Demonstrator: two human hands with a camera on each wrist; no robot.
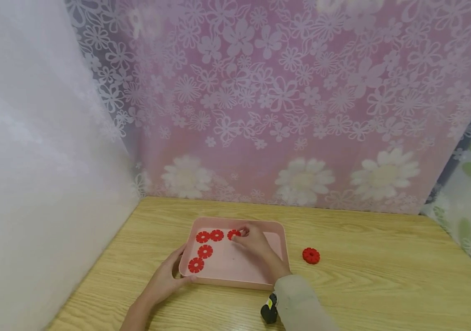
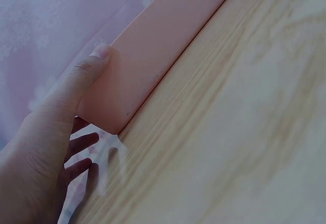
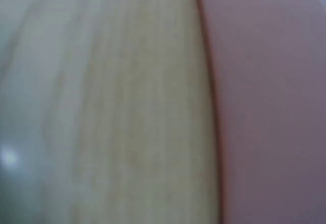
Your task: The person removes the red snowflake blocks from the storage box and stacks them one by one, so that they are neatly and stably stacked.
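Note:
A shallow pink tray [image 1: 239,271] lies on the table. My left hand [image 1: 165,278] grips its near left corner, the thumb [image 2: 97,58] against the front wall [image 2: 147,46] and the other fingers round the left side. Over the far part of the tray, my right hand [image 1: 255,241] pinches a red notched plastic disc [image 1: 233,234] by its right edge. Two like discs touch side by side to its left, one of them the far-corner disc [image 1: 202,237]. Another two run down the tray's left side, the nearest disc [image 1: 195,265] low in the corner. The right wrist view holds no hand.
A thicker red notched disc, seemingly a stack [image 1: 311,255], sits on the wooden table [image 1: 384,276] right of the tray. A black device [image 1: 269,310] is at my right wrist. A flowered pink curtain [image 1: 260,115] stands behind, with a white sheet [image 1: 45,161] at left.

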